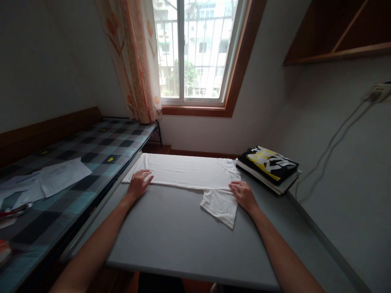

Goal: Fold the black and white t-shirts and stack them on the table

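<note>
A white short-sleeved T-shirt [183,171] lies sideways on the grey table [171,232], its body in a long flat strip along the far edge. Its collar is at the right, and one sleeve [221,205] sticks out toward me. At the hem end on the left, my left hand [139,184] rests on the cloth with its fingers stretched out. My right hand [243,194] lies at the shoulder, by the base of the sleeve, fingers extended over the fabric. Its thumb is hidden.
A stack of folded clothes [269,167], a black printed one on top, sits at the table's right rear. Left of the table is a bed with a checked mattress [122,140] and loose papers [61,177]. A cord [328,144] hangs along the right wall.
</note>
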### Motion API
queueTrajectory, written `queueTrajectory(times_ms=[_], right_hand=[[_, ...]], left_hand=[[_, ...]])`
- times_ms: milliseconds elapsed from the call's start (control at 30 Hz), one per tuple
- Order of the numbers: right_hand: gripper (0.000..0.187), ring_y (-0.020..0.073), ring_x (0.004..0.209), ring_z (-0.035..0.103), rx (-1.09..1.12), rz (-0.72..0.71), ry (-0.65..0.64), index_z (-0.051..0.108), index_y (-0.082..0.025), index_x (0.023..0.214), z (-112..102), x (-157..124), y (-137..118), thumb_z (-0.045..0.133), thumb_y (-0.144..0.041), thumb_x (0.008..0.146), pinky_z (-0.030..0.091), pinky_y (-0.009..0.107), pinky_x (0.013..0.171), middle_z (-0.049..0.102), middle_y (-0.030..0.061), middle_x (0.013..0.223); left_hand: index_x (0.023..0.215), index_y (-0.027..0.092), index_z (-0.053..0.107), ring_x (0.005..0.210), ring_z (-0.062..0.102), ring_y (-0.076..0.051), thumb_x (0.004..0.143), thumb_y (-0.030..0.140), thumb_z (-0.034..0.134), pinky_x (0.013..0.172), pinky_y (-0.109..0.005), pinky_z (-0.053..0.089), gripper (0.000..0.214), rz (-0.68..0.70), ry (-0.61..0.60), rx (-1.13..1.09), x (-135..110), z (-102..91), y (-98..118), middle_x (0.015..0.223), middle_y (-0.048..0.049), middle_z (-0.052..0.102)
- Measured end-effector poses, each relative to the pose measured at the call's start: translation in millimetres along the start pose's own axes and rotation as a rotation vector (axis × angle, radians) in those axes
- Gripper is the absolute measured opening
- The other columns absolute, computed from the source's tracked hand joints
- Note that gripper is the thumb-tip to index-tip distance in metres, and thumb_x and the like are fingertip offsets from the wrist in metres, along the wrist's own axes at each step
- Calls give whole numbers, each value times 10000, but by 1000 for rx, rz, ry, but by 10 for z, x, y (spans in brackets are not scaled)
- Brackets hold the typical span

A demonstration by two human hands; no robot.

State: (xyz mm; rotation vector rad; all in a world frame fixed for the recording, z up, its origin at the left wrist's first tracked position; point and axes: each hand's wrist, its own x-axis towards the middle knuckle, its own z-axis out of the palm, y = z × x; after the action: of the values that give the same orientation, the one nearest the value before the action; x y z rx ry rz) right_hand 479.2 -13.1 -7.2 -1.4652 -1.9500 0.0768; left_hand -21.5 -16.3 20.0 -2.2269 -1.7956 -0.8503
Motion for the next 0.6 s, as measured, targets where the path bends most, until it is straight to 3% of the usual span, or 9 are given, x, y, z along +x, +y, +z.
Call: queueTrajectory(times_ms=[100, 167, 300, 400, 500, 600], right_hand=[[379, 266, 956, 591, 81, 14, 56, 739, -216, 859, -7, 11, 11, 445, -450, 908, 437, 427, 892, 704, 98, 976], [378, 260, 933, 600, 138, 17, 82, 735, -207, 867, -27, 16, -11, 448, -450, 908, 445, 417, 882, 701, 102, 959], [389, 250, 906, 616, 225, 10, 82, 728, -202, 868, -84, 21, -97, 448, -469, 912, 462, 386, 836, 693, 100, 932], [412, 250, 899, 616, 250, 13, 82, 728, -209, 860, -126, 20, -155, 442, -501, 915, 464, 380, 829, 688, 95, 904], [448, 243, 872, 622, 305, 33, 70, 728, -205, 877, -160, 17, -184, 426, -533, 919, 476, 369, 806, 679, 92, 883], [494, 226, 785, 630, 395, 62, 24, 724, -195, 846, -178, 9, -191, 406, -565, 921, 490, 349, 733, 670, 84, 826]], left_hand=[[1023, 219, 676, 1035, 605, -237, 908, 398, 523, 950, -412, 442, 263, 159, 2, -129, 45, 98, 338, 1081, -79, 674], [982, 220, 689, 974, 619, -216, 900, 388, 554, 911, -381, 454, 231, 273, -70, -231, 88, 171, 636, 1024, -71, 685], [961, 219, 711, 903, 623, -177, 881, 364, 604, 853, -310, 455, 197, 466, -319, -443, 195, 293, 1271, 976, -62, 694], [1024, 261, 719, 977, 606, -177, 868, 293, 616, 911, -298, 425, 189, 589, -518, -508, 283, 330, 1671, 1060, -55, 686], [1032, 302, 729, 1037, 588, -186, 813, 111, 590, 972, -305, 386, 323, 679, -685, -514, 373, 343, 1931, 1115, -29, 679], [1025, 316, 740, 1038, 578, -193, 743, 15, 555, 972, -310, 379, 453, 710, -737, -514, 450, 364, 2052, 1120, -20, 679]])
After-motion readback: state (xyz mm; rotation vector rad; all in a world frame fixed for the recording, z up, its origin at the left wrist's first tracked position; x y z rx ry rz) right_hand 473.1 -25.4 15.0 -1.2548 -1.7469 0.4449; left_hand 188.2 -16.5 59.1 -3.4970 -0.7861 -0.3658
